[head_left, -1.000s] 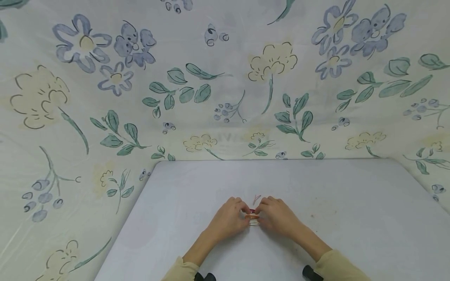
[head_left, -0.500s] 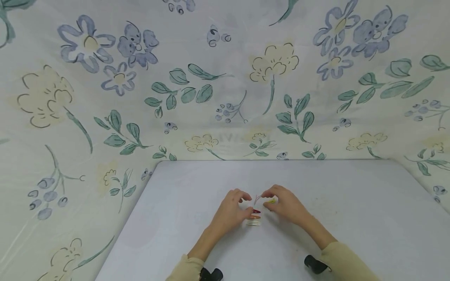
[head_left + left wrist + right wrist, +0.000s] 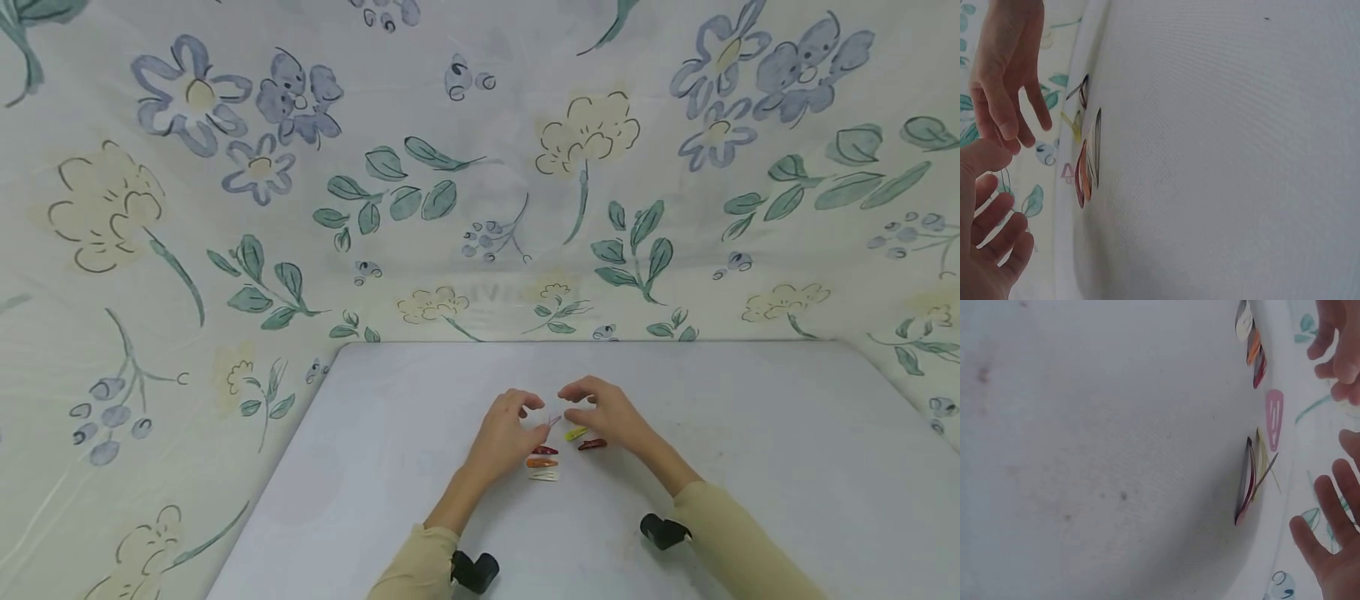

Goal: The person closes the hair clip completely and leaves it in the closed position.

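Note:
My left hand hovers with relaxed, parted fingers, its thumb close to a pink snap hair clip on the white table. My right hand is raised opposite it, fingers loosely spread, nothing in them. Just below that hand lie a yellow hair clip and a dark red hair clip, which stands sprung apart in the right wrist view. Nearer the body, a red clip, an orange clip and several white clips form a neat row, the red one partly behind the left thumb.
The white tabletop meets a flower-patterned cloth at its back and side edges. Black wrist cameras hang below both sleeves. Small dark specks mark the table in the right wrist view.
Both hands have moved away from the clip row, where they pinched at clips, to farther back on the table. The row, the yellow clip and the dark red clip are now uncovered.

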Motion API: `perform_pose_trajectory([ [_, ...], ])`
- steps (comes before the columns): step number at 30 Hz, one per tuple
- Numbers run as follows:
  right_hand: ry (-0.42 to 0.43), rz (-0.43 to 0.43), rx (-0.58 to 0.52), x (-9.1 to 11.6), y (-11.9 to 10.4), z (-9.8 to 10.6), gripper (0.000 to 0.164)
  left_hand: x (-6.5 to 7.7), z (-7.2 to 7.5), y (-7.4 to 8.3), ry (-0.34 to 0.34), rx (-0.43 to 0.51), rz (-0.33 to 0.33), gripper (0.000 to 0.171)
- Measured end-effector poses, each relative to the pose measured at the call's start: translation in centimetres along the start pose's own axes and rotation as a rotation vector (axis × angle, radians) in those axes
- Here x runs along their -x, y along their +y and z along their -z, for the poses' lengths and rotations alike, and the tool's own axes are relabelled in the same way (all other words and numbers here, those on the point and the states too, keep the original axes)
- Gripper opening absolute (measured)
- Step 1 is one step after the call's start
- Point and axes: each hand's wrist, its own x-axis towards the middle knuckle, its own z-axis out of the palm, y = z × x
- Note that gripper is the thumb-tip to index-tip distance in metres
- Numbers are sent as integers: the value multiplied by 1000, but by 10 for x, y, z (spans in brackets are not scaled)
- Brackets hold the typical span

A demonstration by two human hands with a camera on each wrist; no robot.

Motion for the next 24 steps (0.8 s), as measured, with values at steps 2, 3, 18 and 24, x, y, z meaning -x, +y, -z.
perform_pose_trajectory([
  [2,-9,4,13,-4,2,0,25,-3,-2,-1,0,4,19,30],
  [3,-14,-8,7,-6,2,0,26,-4,-3,-2,0,5,29,30],
  [18,-117,-130,2,-22,11,-11,27,-12,-14,-14,-51,-19,114,27],
  [24,-144,-129,46,-26,13,-18,26,-15,-16,-16,-50,-73,97,21],
])
